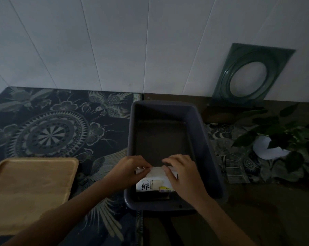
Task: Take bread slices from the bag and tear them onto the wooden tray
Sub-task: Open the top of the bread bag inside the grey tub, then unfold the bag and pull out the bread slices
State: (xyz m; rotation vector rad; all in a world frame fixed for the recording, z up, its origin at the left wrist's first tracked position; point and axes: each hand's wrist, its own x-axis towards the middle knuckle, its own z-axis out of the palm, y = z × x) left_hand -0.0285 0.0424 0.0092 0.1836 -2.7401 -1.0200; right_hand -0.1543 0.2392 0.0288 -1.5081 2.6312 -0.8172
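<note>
2 hands work at 1 package, so the step in hand looks like opening the bag; no slice is out yet. The light rectangular wooden tray (31,185) lies bare at 9 o'clock, well apart from the dark grey rectangular plastic bin (207,148) at centre. Inside the bin's near end sits the white printed bread bag (156,181), its top edge toward 12 o'clock. The left hand (130,167) comes in from 7 o'clock, fingers pinched shut on the bag's top-left edge. The right hand (182,173) comes in from 5 o'clock, palm down, fingers curled and clamped over the top-right edge. Next, I judge, the hands must part the seal, then draw 1 slice out and carry it toward 9 o'clock.
</note>
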